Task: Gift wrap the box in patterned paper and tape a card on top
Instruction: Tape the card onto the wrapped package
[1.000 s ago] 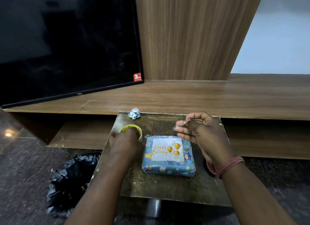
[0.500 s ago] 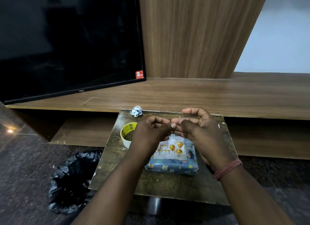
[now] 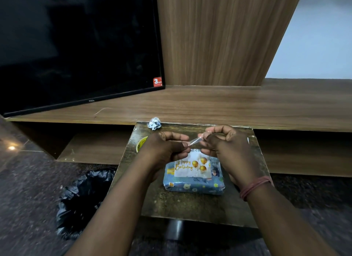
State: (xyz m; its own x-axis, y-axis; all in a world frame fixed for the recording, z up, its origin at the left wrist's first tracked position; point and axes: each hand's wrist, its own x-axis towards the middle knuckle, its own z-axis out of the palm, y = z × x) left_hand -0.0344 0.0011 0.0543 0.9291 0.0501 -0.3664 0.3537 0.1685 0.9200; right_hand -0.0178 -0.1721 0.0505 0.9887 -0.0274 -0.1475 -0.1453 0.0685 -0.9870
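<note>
Tape strip (image 3: 195, 141): both hands are stretching it left to right, just above the card's far edge.
Left hand (image 3: 167, 148): fingers are pinching its left end.
Right hand (image 3: 224, 147): fingers are pinching its right end.
Card (image 3: 192, 167): is lying on the wrapped box (image 3: 194, 185), just near of the strip.

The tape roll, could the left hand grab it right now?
Probably not right away. The tape roll lies close beside the left hand, nothing between, but that hand and the right hand pinch a tape strip.
</note>
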